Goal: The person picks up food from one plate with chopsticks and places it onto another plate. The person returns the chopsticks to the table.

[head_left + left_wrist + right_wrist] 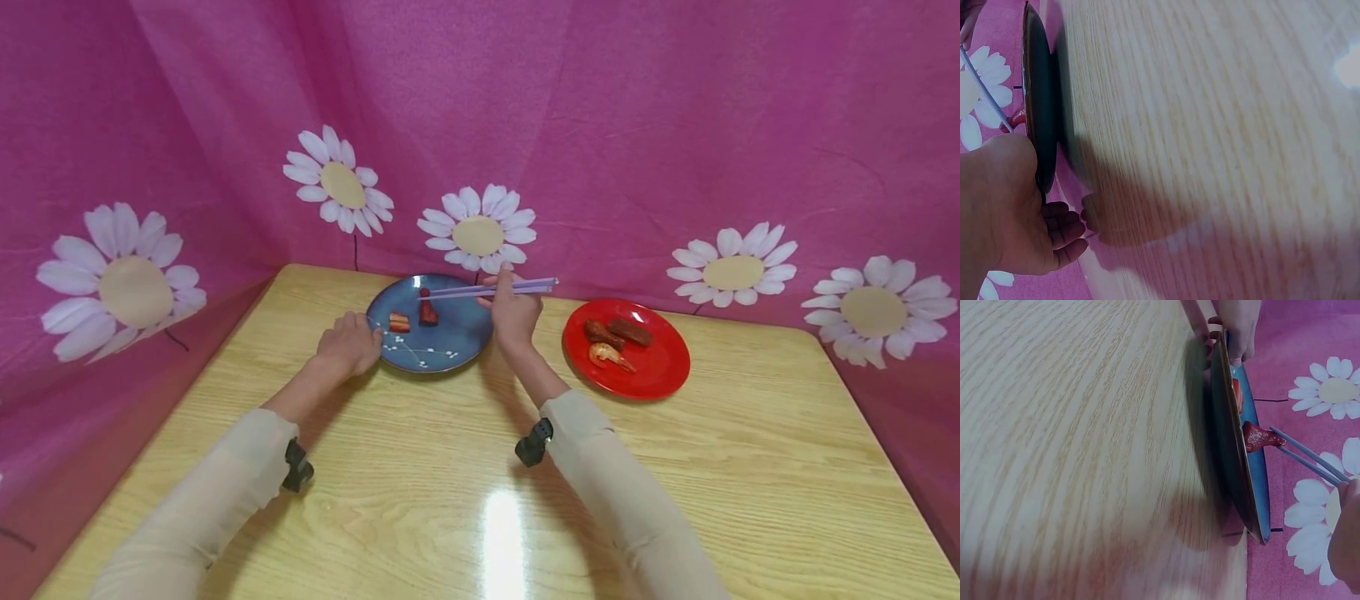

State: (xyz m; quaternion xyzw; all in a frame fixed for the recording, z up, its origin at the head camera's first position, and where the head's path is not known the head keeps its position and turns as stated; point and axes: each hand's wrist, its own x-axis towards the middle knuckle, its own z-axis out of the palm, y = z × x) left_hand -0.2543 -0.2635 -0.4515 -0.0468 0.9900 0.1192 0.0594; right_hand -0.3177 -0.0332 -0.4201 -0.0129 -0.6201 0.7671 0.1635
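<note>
Right wrist cam shows what the head view flattens: that bumpy, glossy dark-red meat chunk (1257, 439) is upright at the middle of the glazed blue plate (465, 329), narrow end up between the lavender chopsticks (1310, 454). Right hand (516, 312) pinches those; left hand (348, 343) grips the plate's left edge, fingers curled underneath (left wrist cam), near the wood-grain worktop's (420, 467) far edge.

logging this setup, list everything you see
Table: one, tan, foreground
Flowered cloth: one, pink, behind table
Patterned plate: one, blue, left
Plain plate: one, red, right
Chopsticks: two, lilac, over patterned plate
Flared piece: one, dark red, chopstick tips
Striped piece: one, reddish, patterned plate
Drumstick: one, brown, plain plate
Slab: one, brown, plain plate
Shrimp: one, orange, plain plate
Wrist devices: two, black, sleeve ends
Sleeves: two, beige, foreground
Left hand: one, bare, patterned plate's rim
Right hand: one, bare, on chopsticks
</note>
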